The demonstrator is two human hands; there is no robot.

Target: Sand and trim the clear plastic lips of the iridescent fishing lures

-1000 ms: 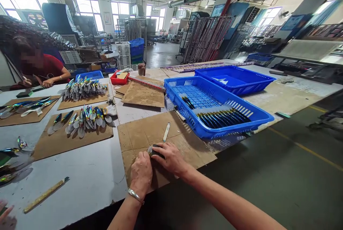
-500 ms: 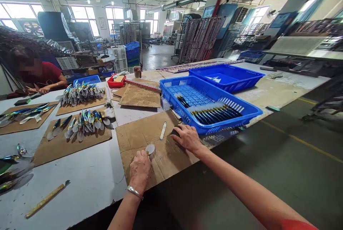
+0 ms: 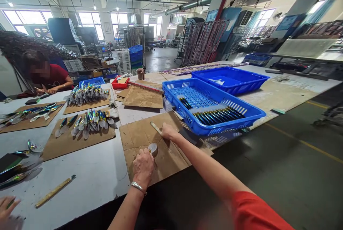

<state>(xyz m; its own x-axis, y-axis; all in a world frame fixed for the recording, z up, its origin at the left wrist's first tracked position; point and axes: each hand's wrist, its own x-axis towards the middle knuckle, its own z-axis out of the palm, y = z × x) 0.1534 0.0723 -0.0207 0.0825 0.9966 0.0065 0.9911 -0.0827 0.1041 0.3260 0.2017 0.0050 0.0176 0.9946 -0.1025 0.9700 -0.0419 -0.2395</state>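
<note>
We are looking down at a grey table [image 3: 88, 172] that is filling the left and centre of the frame. Low in the centre, our left hand [image 3: 143, 167], a bangle on its wrist, is resting on a cardboard sheet [image 3: 171, 156] and pinching a small round-ended metal piece [image 3: 153, 148] between thumb and fingers. Just above it, our right hand [image 3: 168, 131] is reaching across the same sheet and closing its fingers around a pale flat stick [image 3: 155, 127], which is lying at a slant on the cardboard. To the right of centre, a blue crate [image 3: 214, 110] is holding a row of dark handles [image 3: 219, 115], and a second crate [image 3: 230, 79] is sitting behind it. In the left centre, shiny spoons [image 3: 88, 121] are lying fanned out on another cardboard sheet. At the upper left, a person in red [image 3: 50, 76] is sitting at the table. At the lower left edge, another hand [image 3: 8, 208] is showing, with a second stick [image 3: 55, 191] lying near it.
</note>
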